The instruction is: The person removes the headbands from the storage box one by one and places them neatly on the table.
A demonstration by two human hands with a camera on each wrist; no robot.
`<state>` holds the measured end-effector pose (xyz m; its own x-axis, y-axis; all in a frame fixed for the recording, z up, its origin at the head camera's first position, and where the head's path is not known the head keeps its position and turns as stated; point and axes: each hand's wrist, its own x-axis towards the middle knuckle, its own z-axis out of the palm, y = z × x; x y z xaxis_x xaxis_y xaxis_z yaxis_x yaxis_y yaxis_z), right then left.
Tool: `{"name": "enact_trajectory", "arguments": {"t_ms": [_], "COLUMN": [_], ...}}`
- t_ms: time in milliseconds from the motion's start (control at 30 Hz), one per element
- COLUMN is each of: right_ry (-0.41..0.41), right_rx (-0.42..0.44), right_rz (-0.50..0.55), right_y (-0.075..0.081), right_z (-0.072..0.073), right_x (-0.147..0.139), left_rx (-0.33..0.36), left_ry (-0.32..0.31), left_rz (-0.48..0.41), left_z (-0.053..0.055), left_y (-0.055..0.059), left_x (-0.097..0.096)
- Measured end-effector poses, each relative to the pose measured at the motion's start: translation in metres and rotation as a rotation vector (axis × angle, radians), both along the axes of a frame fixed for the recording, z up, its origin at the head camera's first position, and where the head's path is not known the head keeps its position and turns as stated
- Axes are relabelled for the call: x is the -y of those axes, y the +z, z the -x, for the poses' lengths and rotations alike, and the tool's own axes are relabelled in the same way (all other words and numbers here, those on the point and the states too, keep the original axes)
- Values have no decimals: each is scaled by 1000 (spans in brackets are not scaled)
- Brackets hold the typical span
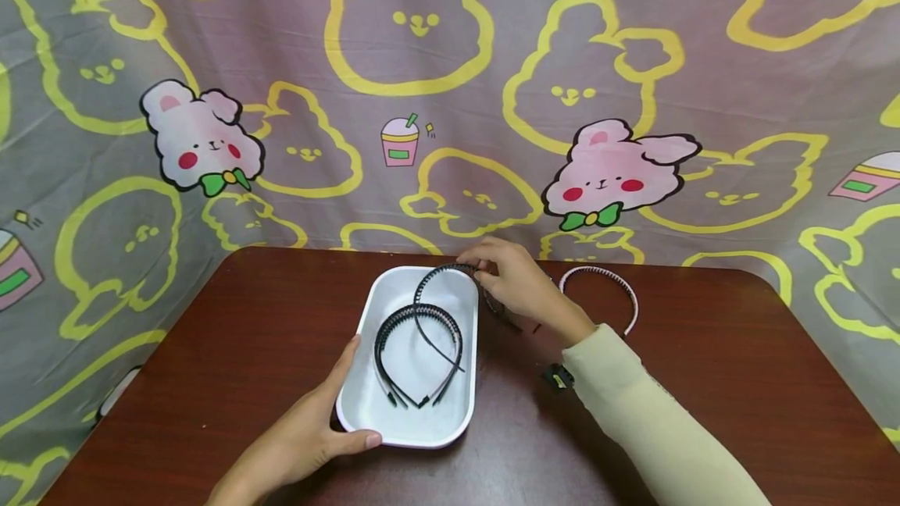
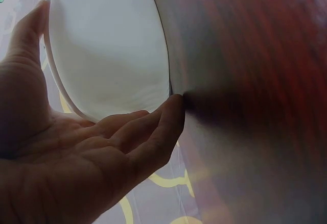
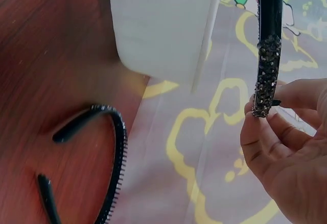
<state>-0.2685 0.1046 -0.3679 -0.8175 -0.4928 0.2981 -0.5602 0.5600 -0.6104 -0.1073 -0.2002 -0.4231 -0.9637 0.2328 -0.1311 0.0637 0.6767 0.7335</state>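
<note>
My right hand (image 1: 516, 276) pinches a thin black toothed headband (image 1: 422, 287) by its upper curve, and the band hangs over the white tray (image 1: 348, 408). Dark sparkling stones cover part of this headband in the right wrist view. Inside the tray lie several dark headbands (image 1: 380, 342), nested together with their tips toward me. My left hand (image 1: 305, 428) holds the tray at its near left corner, with the thumb at the near rim. From the left wrist view, the left fingers (image 2: 158, 132) bend along the tray's outer wall.
A headband with a pale toothed band (image 1: 636, 303) lies on the brown table (image 1: 703, 381), right of my right wrist. Another black headband (image 3: 120, 157) lies on the table near the tray. A patterned cloth (image 1: 450, 115) hangs behind the table.
</note>
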Motion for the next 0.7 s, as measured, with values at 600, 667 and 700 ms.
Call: {"name": "enact_trajectory", "arguments": {"t_ms": [600,667,700], "right_ry": [-47,-55,-59], "right_rx": [-38,-43,-44], "right_rz": [53,50,49], "right_y": [-3,-3,-3], "right_z": [6,6,6], "right_x": [-32,-34,-35], "left_rx": [-3,-6,-7], "left_ry": [-1,-1,-1], "left_rz": [10,9,9], "left_z": [-1,-1,-1], "left_y": [2,2,1], "left_x": [0,0,0]}}
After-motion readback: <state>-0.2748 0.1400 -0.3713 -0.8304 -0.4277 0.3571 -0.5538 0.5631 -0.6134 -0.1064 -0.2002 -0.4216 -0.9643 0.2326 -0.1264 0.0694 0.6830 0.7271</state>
